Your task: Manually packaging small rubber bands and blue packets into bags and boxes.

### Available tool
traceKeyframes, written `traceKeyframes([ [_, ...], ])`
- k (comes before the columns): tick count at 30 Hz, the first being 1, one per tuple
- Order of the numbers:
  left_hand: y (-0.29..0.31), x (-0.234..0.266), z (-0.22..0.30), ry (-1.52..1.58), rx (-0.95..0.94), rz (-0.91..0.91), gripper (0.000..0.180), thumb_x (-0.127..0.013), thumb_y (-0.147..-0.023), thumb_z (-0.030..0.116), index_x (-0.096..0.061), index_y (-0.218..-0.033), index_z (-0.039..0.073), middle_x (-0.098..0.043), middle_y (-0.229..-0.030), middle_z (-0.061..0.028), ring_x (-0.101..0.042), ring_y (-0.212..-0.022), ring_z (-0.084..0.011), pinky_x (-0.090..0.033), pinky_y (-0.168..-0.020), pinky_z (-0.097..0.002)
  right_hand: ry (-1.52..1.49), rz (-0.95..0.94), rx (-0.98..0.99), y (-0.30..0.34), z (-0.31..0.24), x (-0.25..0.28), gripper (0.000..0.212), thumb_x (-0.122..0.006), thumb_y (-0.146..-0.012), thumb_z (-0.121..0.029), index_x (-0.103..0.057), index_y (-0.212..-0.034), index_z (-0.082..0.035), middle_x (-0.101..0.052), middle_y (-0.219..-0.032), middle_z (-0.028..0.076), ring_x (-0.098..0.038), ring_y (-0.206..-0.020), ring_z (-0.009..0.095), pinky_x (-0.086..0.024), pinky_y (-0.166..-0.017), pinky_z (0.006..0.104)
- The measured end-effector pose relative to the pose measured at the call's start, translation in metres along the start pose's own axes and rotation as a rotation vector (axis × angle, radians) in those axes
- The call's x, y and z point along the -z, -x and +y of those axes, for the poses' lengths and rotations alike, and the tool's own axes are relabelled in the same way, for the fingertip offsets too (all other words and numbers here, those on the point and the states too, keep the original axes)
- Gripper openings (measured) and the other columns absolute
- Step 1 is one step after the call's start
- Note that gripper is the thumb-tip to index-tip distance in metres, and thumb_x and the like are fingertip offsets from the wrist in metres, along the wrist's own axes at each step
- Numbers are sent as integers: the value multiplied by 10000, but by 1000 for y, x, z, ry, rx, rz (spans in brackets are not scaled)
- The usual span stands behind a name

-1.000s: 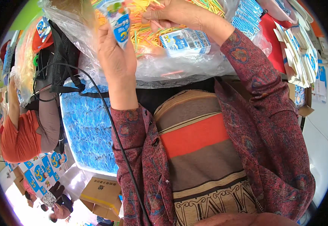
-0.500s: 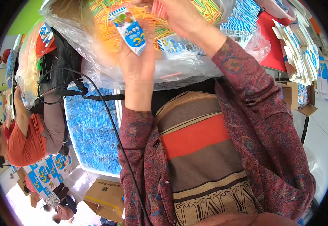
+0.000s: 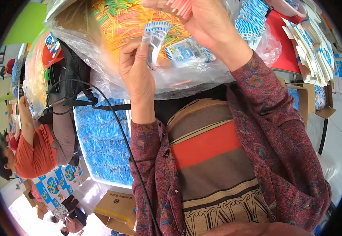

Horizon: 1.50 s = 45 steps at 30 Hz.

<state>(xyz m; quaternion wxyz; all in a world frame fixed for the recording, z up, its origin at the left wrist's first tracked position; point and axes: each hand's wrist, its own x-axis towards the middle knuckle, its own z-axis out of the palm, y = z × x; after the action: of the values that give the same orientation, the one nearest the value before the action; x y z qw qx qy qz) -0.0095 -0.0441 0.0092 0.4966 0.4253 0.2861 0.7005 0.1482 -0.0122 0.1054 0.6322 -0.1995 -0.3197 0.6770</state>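
Note:
My left hand [image 3: 136,74] pinches a small blue-and-white printed packet [image 3: 156,38] between thumb and fingers; the packet is bent and its top looks open. Up at the top edge, my right hand [image 3: 208,27] has its fingers around a bundle of thin pink sticks [image 3: 181,8], right of the packet and apart from it. Part of that hand is cut off by the frame. Beneath both hands spreads a heap of thin yellow, orange and green sticks [image 3: 118,25] in a clear plastic bag [image 3: 80,51]. Another packet [image 3: 189,51] lies flat on the heap's near edge.
A fanned stack of packets [image 3: 251,19] lies to the right, near a red surface [image 3: 279,43] and stacked white cartons [image 3: 312,51]. At left stands a white bin [image 3: 104,153] of blue packets. A black cable [image 3: 118,126] hangs across. A co-worker in orange [image 3: 35,153] sits at left.
My left hand has turned the packet from its colourful face to a bent, edge-on pose, now pinched at its side. My right hand has shifted slightly right with the pink sticks.

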Motion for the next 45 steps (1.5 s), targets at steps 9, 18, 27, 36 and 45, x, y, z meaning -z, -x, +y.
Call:
traceKeyframes([
  [9, 6, -6, -2, 6, -48, -70, 70, -618, -904, -4, -613, -962, 35, -626, -1079, -91, -583, -965, -142, -466, -892, -286, 457, -110, 14, 13, -1, -7, 408, -367, -1040, -397, -559, -1025, -38, -662, -999, 120, -632, -819, 172, -529, -732, 309],
  [18, 8, -9, -2, 105, 43, -35, 73, -618, -904, -5, -618, -964, 36, -624, -1074, -87, -585, -969, -142, -467, -896, -288, 448, -119, -35, 24, 5, -12, 484, -413, -1016, -458, -626, -1116, -34, -647, -888, 44, -548, -706, 64, -467, -650, 218],
  [27, 7, -6, -4, 118, 89, 42, 51, -619, -912, 8, -609, -958, 27, -639, -1005, -60, -592, -917, -127, -476, -863, -272, 536, -266, 169, 12, 39, 15, 367, -565, -956, -397, -705, -1020, -64, -694, -937, 33, -607, -796, 109, -479, -706, 263],
  [36, -2, -4, -14, 91, 34, 132, 60, -627, -910, 4, -604, -954, 37, -645, -975, -51, -596, -858, -113, -485, -811, -247, 851, -221, 109, 1, 37, 19, 386, -558, -964, -349, -612, -1184, -37, -652, -1116, 65, -591, -941, 98, -479, -808, 238],
  [45, -7, -15, 6, 16, 170, 19, 95, -655, -897, 24, -608, -979, 18, -659, -958, -58, -611, -850, -110, -489, -787, -243, 1265, -372, 449, 15, 10, 7, 521, -604, -877, -83, -460, -1374, -26, -582, -1245, 116, -562, -1078, 149, -478, -889, 269],
])
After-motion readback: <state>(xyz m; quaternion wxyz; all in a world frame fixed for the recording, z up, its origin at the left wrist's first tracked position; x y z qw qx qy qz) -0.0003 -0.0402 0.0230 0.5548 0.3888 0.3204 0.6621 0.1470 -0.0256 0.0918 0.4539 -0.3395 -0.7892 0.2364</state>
